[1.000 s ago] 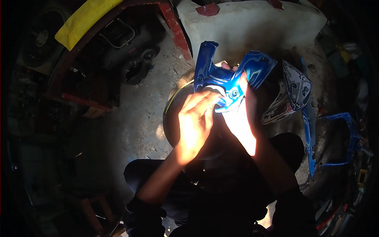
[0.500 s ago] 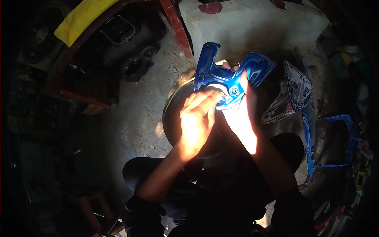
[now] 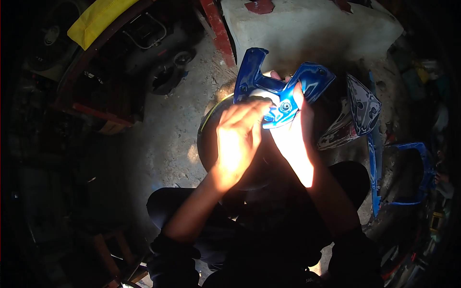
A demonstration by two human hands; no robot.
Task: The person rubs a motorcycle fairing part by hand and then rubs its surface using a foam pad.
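Note:
A glossy blue panel (image 3: 273, 85) with two upward arms and a round screw hole is held up in front of me. My right hand (image 3: 295, 139) grips it from below and behind, thumb on its front face and fingertips showing past its upper edge. Bent fingers of my left hand (image 3: 238, 137) are pressed together at the panel's lower left edge, by a pale curved area; whether they pinch something small there is hidden. Strong sunlight washes out parts of both hands. Below the panel stands a dark round object (image 3: 209, 149) with a yellow-green rim.
On the floor at right lie a black-and-white patterned panel (image 3: 364, 105), a long blue strip (image 3: 373, 173) and a blue frame-shaped part (image 3: 425, 165). A pale concrete block (image 3: 307, 29) is ahead. Upper left holds a red metal frame (image 3: 218, 33) and a yellow cloth (image 3: 98, 21).
My left hand has shifted slightly along the panel's lower left edge, its fingers moving a little upward. The panel has tilted slightly; my right hand keeps its grip.

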